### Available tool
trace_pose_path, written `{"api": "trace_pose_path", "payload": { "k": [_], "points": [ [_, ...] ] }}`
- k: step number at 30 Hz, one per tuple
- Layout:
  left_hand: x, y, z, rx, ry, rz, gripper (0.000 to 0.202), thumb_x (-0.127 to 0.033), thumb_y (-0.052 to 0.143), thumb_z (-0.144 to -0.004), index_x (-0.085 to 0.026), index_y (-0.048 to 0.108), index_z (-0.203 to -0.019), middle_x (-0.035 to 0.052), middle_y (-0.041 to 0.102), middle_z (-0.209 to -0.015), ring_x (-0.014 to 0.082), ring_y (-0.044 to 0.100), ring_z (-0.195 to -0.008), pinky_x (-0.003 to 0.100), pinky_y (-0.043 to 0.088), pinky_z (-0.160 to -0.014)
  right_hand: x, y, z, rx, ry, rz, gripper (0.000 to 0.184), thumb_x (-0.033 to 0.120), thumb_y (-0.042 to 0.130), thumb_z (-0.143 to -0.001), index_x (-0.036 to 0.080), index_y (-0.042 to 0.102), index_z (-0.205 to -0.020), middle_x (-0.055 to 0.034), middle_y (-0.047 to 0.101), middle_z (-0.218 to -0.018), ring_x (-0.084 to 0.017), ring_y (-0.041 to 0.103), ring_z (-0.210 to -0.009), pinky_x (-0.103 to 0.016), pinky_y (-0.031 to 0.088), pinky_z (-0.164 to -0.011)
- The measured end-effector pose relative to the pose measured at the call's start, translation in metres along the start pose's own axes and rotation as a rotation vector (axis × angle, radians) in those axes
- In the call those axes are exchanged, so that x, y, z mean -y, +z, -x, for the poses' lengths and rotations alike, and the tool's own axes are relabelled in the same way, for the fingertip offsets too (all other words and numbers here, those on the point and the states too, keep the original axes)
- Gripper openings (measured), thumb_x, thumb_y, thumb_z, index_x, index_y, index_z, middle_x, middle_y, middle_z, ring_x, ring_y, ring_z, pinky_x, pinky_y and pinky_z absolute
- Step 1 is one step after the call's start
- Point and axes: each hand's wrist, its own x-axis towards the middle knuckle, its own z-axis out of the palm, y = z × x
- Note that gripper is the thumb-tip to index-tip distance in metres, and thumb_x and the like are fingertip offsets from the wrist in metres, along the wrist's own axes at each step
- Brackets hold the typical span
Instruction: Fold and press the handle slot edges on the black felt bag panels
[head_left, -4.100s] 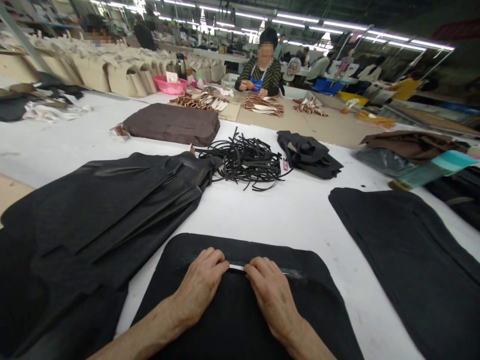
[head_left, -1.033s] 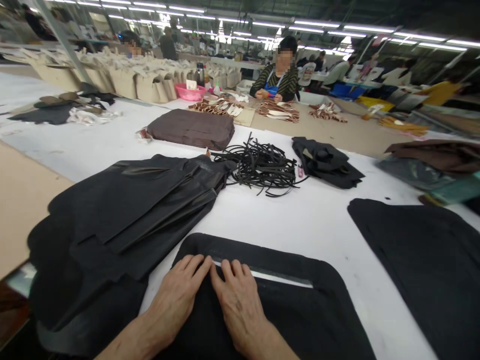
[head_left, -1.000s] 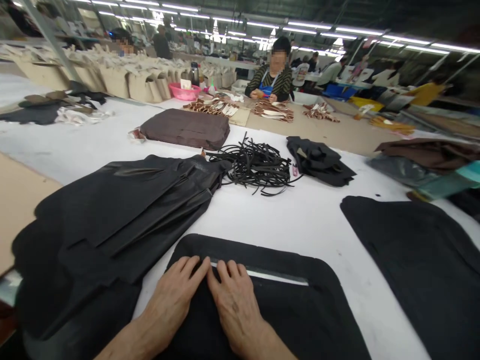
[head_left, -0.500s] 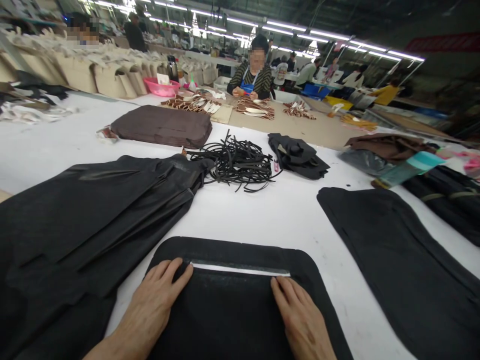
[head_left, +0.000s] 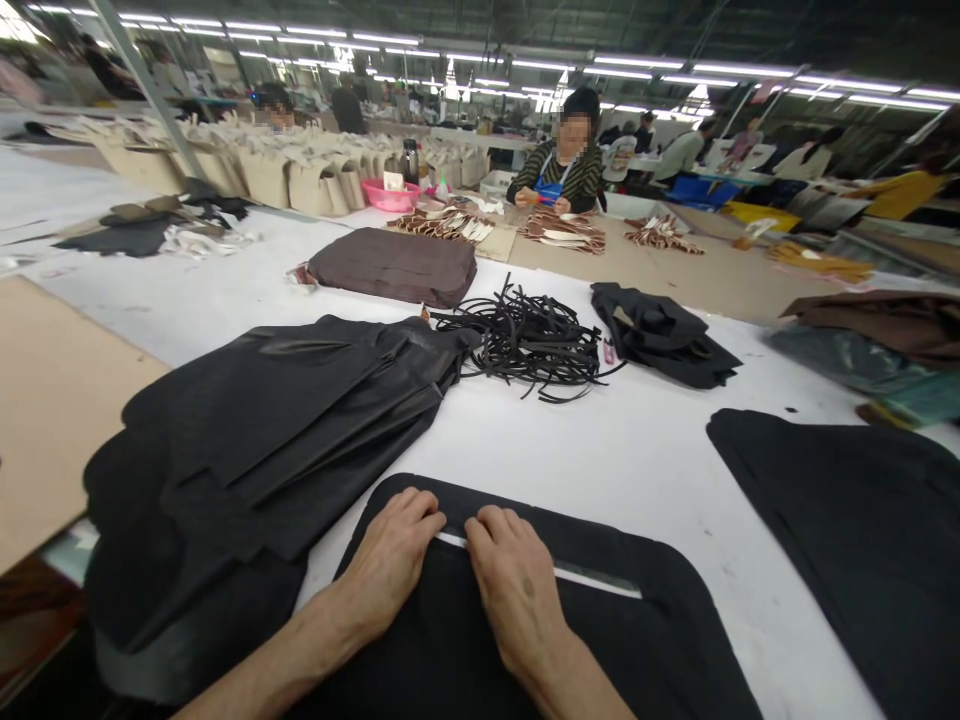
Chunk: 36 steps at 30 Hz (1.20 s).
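Observation:
A black bag panel (head_left: 637,650) with rounded corners lies flat before me. Near its far edge runs a long narrow slot (head_left: 600,581) that shows white. My left hand (head_left: 400,555) is at the slot's left end, its fingers curled and closed on the panel material there. Just right of it, my right hand (head_left: 517,585) bends its fingers over the slot, also closed on the panel's edge. The fingertips of both hands are partly hidden. A small stretch of the white slot shows between the two hands.
Draped black pieces (head_left: 300,430) lie to the left, and another black panel (head_left: 817,510) to the right. Beyond are a heap of black strips (head_left: 536,345), a brown stack (head_left: 394,265) and folded black pieces (head_left: 660,335). A co-worker (head_left: 559,170) sits across the table.
My right hand has moved left along the slot, close to my left hand. Fingers of both hands are now more curled. The view has turned to the left.

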Motion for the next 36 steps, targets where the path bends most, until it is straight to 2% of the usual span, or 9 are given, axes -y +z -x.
{"api": "trace_pose_path", "payload": {
  "k": [5, 9, 13, 17, 21, 25, 28, 32, 36],
  "points": [
    [0.003, 0.003, 0.001, 0.006, 0.012, -0.012, 0.025, 0.000, 0.042, -0.084, -0.017, 0.060, -0.088, 0.0032, 0.055, -0.095, 0.0190, 0.049, -0.088, 0.032, 0.044, -0.079, -0.006, 0.019, -0.003, -0.014, -0.169, 0.120, 0.015, 0.007, 0.057, -0.079, 0.018, 0.054, -0.090, -0.0034, 0.053, -0.084, -0.020, 0.046, -0.076, -0.034, 0.037, -0.065],
    [0.002, 0.003, -0.002, 0.028, 0.046, -0.042, 0.020, -0.004, 0.046, -0.085, -0.019, 0.058, -0.089, 0.0019, 0.055, -0.093, 0.0188, 0.049, -0.085, 0.033, 0.042, -0.078, -0.008, 0.020, -0.005, -0.025, -0.233, 0.140, 0.013, 0.005, 0.053, -0.080, 0.017, 0.054, -0.087, -0.0033, 0.051, -0.081, -0.020, 0.045, -0.074, -0.034, 0.036, -0.064],
    [0.000, 0.005, -0.005, 0.030, 0.051, -0.073, 0.014, -0.008, 0.050, -0.085, -0.019, 0.056, -0.079, 0.0014, 0.053, -0.086, 0.0196, 0.048, -0.080, 0.033, 0.041, -0.073, -0.012, 0.014, -0.011, 0.017, -0.153, 0.062, 0.010, 0.010, 0.056, -0.082, 0.020, 0.052, -0.081, -0.0018, 0.052, -0.082, -0.019, 0.046, -0.076, -0.032, 0.036, -0.064],
    [0.000, 0.007, -0.006, 0.017, 0.042, -0.079, 0.015, -0.006, 0.049, -0.085, -0.018, 0.055, -0.079, 0.0022, 0.053, -0.085, 0.0202, 0.048, -0.079, 0.033, 0.041, -0.071, -0.017, 0.008, -0.013, 0.059, -0.098, -0.046, 0.009, 0.012, 0.057, -0.083, 0.020, 0.054, -0.081, -0.0005, 0.054, -0.083, -0.017, 0.048, -0.079, -0.029, 0.038, -0.068],
    [0.002, 0.009, -0.008, -0.003, 0.032, -0.063, 0.017, -0.006, 0.046, -0.086, -0.018, 0.056, -0.080, 0.0023, 0.054, -0.085, 0.0199, 0.048, -0.081, 0.032, 0.042, -0.073, -0.016, 0.008, -0.012, 0.021, -0.075, -0.087, 0.009, 0.015, 0.059, -0.082, 0.021, 0.055, -0.086, 0.0000, 0.054, -0.086, -0.016, 0.049, -0.082, -0.029, 0.039, -0.071],
    [0.004, 0.011, -0.009, -0.019, 0.030, -0.045, 0.019, -0.006, 0.042, -0.087, -0.018, 0.057, -0.083, 0.0024, 0.053, -0.086, 0.0196, 0.048, -0.082, 0.031, 0.043, -0.074, -0.018, 0.010, -0.006, -0.040, -0.094, 0.021, 0.009, 0.018, 0.061, -0.081, 0.021, 0.054, -0.086, -0.0014, 0.053, -0.087, -0.019, 0.047, -0.081, -0.033, 0.038, -0.070],
    [0.006, 0.012, -0.009, -0.020, 0.041, -0.031, 0.020, -0.006, 0.040, -0.087, -0.019, 0.057, -0.088, 0.0027, 0.053, -0.087, 0.0200, 0.048, -0.083, 0.032, 0.043, -0.074, -0.031, 0.007, 0.006, -0.034, -0.070, 0.054, 0.010, 0.011, 0.054, -0.083, 0.020, 0.055, -0.086, -0.0022, 0.052, -0.085, -0.019, 0.046, -0.078, -0.033, 0.036, -0.069],
    [0.009, 0.013, -0.008, -0.047, 0.071, -0.026, 0.022, -0.009, 0.037, -0.089, -0.019, 0.056, -0.089, 0.0037, 0.053, -0.090, 0.0204, 0.047, -0.083, 0.034, 0.041, -0.074, -0.058, -0.004, 0.030, -0.016, 0.059, -0.057, 0.015, 0.008, 0.049, -0.086, 0.020, 0.057, -0.090, -0.0027, 0.053, -0.087, -0.019, 0.046, -0.081, -0.032, 0.036, -0.073],
    [0.011, 0.013, -0.008, -0.064, 0.076, -0.011, 0.023, -0.011, 0.034, -0.090, -0.020, 0.056, -0.085, 0.0037, 0.052, -0.091, 0.0203, 0.046, -0.083, 0.035, 0.039, -0.074, -0.077, -0.013, 0.045, -0.012, 0.156, -0.160, 0.012, 0.010, 0.049, -0.087, 0.020, 0.056, -0.086, -0.0018, 0.053, -0.086, -0.019, 0.046, -0.081, -0.032, 0.037, -0.073]
  ]
}}
